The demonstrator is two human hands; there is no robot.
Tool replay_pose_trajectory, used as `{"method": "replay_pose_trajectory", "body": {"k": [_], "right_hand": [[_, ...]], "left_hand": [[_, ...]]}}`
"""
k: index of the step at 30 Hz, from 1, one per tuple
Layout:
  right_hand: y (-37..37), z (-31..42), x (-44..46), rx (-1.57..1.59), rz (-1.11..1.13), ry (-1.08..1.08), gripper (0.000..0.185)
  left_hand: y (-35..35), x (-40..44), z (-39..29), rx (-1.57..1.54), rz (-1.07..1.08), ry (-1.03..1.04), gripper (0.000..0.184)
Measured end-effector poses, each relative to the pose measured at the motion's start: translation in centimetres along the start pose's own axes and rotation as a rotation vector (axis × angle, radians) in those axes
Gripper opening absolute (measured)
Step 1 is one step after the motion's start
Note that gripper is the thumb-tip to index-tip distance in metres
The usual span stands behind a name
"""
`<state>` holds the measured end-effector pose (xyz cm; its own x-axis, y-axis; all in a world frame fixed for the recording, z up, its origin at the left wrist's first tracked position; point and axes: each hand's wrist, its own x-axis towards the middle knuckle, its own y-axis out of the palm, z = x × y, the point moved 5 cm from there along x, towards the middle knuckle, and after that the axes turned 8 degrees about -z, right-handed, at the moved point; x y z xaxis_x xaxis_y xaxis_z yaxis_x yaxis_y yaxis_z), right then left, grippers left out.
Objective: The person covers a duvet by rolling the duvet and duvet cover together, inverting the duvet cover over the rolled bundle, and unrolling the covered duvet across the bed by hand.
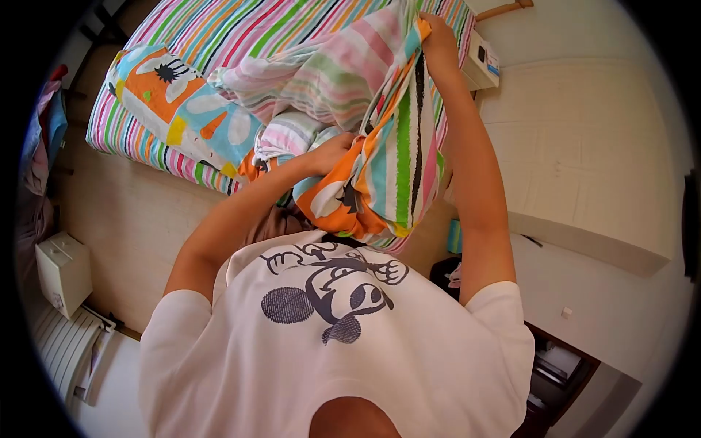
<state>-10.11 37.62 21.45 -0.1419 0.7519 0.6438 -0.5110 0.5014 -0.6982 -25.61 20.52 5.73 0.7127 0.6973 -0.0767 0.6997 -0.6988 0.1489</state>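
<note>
A colourful duvet cover, striped on one side and printed in orange and blue on the other, is bunched up in front of me over the bed. My right hand is closed on its upper edge, arm stretched out and raised. Closer to my body, my left hand grips a fold of the same cloth, its fingertips partly hidden. Between the hands the fabric hangs in gathered folds. Its paler inner side shows striped pink and green, and a printed part spreads to the left.
The bed has a multicoloured striped sheet. A white bedside cabinet stands beyond my right arm, near a large cream panel. To the left are a small white cabinet and hanging clothes.
</note>
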Motion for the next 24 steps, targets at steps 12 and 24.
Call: {"method": "replay_pose_trajectory", "body": {"k": [12,24], "right_hand": [[-8.9,-9.8,-14.6,0.986,0.417,0.914,0.028],[-3.3,-36.3,-38.6,-0.073,0.177,0.93,0.026]], "left_hand": [[24.1,13.3,6.2,-0.078,0.061,0.129,0.032],[12.7,8.6,20.2,0.787,-0.527,0.017,0.046]]}}
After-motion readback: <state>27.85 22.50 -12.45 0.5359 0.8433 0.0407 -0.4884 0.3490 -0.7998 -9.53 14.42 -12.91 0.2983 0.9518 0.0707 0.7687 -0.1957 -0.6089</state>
